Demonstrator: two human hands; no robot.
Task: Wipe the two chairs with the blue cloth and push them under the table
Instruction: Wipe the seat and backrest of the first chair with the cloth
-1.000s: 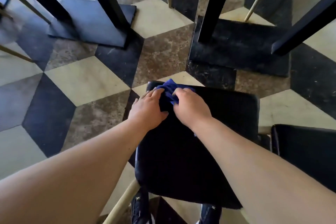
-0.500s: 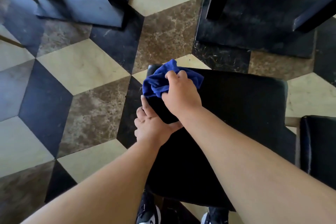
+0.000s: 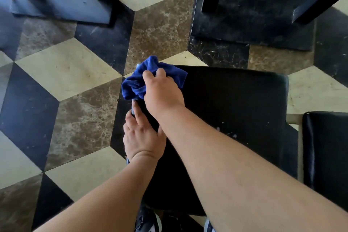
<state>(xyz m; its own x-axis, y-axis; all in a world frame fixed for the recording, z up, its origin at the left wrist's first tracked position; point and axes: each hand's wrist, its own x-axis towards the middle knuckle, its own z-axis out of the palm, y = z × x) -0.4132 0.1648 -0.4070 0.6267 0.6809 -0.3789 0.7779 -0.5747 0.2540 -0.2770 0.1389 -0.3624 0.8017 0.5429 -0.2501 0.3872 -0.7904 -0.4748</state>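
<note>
blue cloth [image 3: 135, 84] half under right grip [image 3: 162, 93]

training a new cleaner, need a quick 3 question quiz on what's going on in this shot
1. True or false: the right hand grips the blue cloth.
2. On the near chair, the cloth is at: A the seat's far left corner; B its middle; C its right edge.
3. Fill in: the left hand holds the seat's ____ edge.
Key: 1 true; 2 A; 3 left.
</note>
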